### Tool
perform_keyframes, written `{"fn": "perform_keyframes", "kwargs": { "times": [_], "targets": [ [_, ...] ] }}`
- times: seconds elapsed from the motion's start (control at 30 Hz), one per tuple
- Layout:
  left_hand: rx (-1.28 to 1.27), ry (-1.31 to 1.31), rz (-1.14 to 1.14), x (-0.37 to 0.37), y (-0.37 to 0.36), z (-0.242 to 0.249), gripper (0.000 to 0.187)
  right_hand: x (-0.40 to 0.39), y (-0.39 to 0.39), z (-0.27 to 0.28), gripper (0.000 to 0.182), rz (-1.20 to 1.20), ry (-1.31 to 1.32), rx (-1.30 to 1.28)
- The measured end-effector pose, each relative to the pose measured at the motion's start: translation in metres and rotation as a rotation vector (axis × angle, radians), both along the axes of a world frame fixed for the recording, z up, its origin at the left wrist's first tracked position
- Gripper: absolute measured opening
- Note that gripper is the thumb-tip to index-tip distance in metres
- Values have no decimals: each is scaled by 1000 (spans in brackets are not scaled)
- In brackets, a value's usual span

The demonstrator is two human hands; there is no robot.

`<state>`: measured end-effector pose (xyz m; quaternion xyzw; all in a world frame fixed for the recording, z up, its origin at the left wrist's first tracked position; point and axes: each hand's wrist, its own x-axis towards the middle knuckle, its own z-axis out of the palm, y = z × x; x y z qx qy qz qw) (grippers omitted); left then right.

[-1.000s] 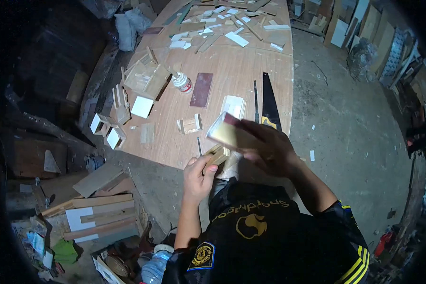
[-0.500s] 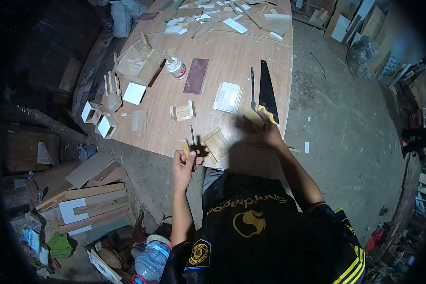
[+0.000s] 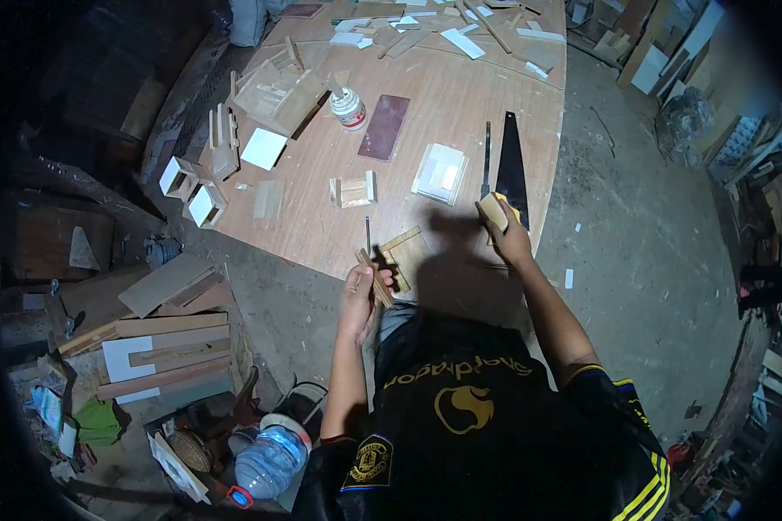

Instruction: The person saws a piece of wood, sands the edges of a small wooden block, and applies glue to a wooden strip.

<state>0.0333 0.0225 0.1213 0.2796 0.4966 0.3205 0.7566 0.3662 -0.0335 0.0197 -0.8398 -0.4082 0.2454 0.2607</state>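
Note:
At the table's near edge, my left hand [image 3: 355, 300] is closed around a narrow wooden strip [image 3: 374, 276], which tilts upward. A pencil-like dark rod [image 3: 367, 233] shows just beyond these fingers. Beside the hand lies a flat wooden panel with raised edge strips [image 3: 406, 253], partly in shadow. My right hand [image 3: 514, 241] grips a tan wooden block [image 3: 494, 211], raised over the right side of the table. Behind that block are a hand saw [image 3: 512, 161], its yellow handle partly covered, and a thin dark file-like tool [image 3: 487, 156].
On the table [image 3: 308, 230] are a small wooden frame piece [image 3: 354, 190], stacked white-topped panels [image 3: 440, 174], a reddish-brown board [image 3: 384, 128], a white glue bottle [image 3: 348, 110] and a wooden box [image 3: 280, 97]. Offcuts lie at the far end. A large water bottle [image 3: 274, 460] stands below left.
The view has shifted, moving the table up and rightward in frame. My right hand has lifted the block, which now shows clearly. The strip in my left hand has turned to a slant.

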Motion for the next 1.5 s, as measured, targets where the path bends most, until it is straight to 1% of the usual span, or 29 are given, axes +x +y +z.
{"fn": "perform_keyframes", "kwargs": {
  "times": [0.03, 0.2, 0.23, 0.27, 0.33, 0.37, 0.4, 0.47, 0.5, 0.53, 0.57, 0.6, 0.63, 0.7, 0.8, 0.87, 0.93, 1.0, 1.03, 1.07, 1.13, 1.17, 1.23, 1.27, 1.33, 1.37, 1.4, 1.47, 1.5],
  "targets": [
    [-34, -40, -16, -1, 1, 1, 22, 1, 1, 0, 65, 1, -1, 0],
    [-54, -80, -12, 7, 2, 3, 23, 8, 0, -5, 71, -128, -23, 126],
    [-69, -104, 8, 8, 2, 2, 24, 9, 0, 4, 76, -170, 77, 45],
    [-72, -104, 7, 8, 3, 2, 24, 11, -1, 3, 76, -171, 77, 41],
    [-86, -141, 73, 9, 7, 4, 28, 13, -1, 4, 80, -100, -289, -41],
    [-111, -141, 81, 9, 9, 6, 30, 6, -3, 15, 75, -112, -394, 132],
    [-114, -140, 84, 9, 11, 5, 30, -1, -5, 26, 75, -109, -393, 129],
    [-153, -187, 106, 9, 17, 5, 32, -16, -5, 59, 66, -12, -381, 323],
    [-197, -207, 169, 12, 18, 5, 33, -21, -6, 63, 61, 137, -333, 383],
    [-196, -203, 169, 11, 19, 3, 33, -31, -6, 76, 58, 184, 38, 283],
    [-216, -262, 173, 10, 20, 0, 32, -51, -3, 75, 56, 71, 520, 304],
    [-237, -323, 175, 11, 20, -4, 31, -60, -12, 79, 57, 241, 474, 275],
    [-240, -324, 168, 15, 20, 0, 31, -73, -14, 103, 57, 408, 422, 244],
    [-302, -402, 211, 25, 20, 12, 28, -92, -10, 106, 59, 664, 80, 516],
    [-334, -470, 226, 31, 17, 8, 32, -112, 0, 139, 54, 709, 147, 540],
    [-343, -474, 209, 34, 13, 8, 32, -119, 7, 134, 51, 695, 146, 613],
    [-349, -482, 197, 31, 11, 6, 32, -119, 12, 134, 45, 787, 226, 648],
    [-310, -683, -10, 25, 9, -2, 31, -120, 15, 130, 41, 810, 158, 680],
    [-337, -382, 195, 47, 7, 28, 32, -121, 15, 128, 37, 828, 91, 710],
    [-337, -382, 194, 46, 6, 35, 32, -122, 15, 132, 37, 827, 91, 709],
    [-282, -352, 117, 43, 1, 42, 31, -123, 14, 142, 30, 693, 273, 689],
    [-284, -354, 112, 42, -1, 45, 31, -123, 16, 148, 30, 689, 269, 688],
    [96, 348, 74, 40, -6, 47, 27, -119, 18, 162, 26, 559, 416, 672],
    [95, 343, 67, 37, -8, 43, 27, -115, 19, 169, 26, 554, 409, 671],
    [875, 740, 297, 32, -9, 40, 22, -108, 20, 183, 24, 619, 398, 611],
    [919, 700, 272, 28, -8, 46, 19, -105, 18, 191, 23, 617, 489, 633],
    [918, 701, 271, 26, -7, 53, 19, -105, 17, 193, 23, 616, 490, 632],
    [933, 430, -209, 27, 1, 74, 21, -106, 18, 195, 21, 605, 520, 638],
    [862, 365, -350, 30, 1, 86, 25, -107, 19, 193, 21, 612, 522, 640]
  ]
}}
